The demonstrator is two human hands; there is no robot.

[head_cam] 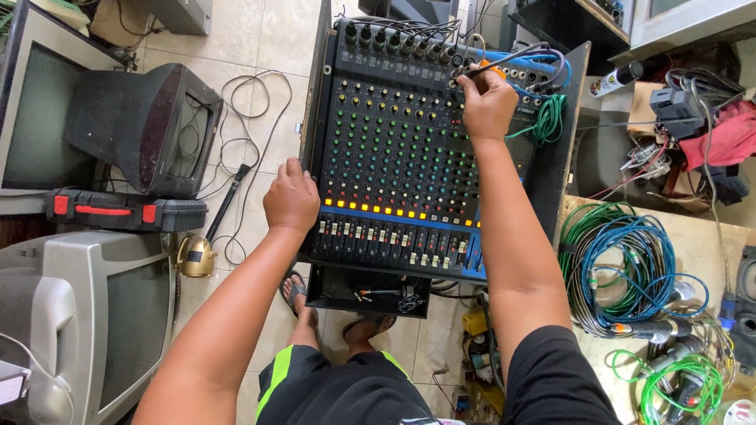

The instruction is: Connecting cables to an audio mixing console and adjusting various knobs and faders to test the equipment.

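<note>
On the tilted audio mixer [409, 142] standing over the tiled floor, the right hand [487, 102] pinches a stiff black cable plug [492, 64] by its barrel at the top sockets, best gripped there rather than by its limp cord, while the left hand [291, 197] rests curled on the mixer's edge
</note>
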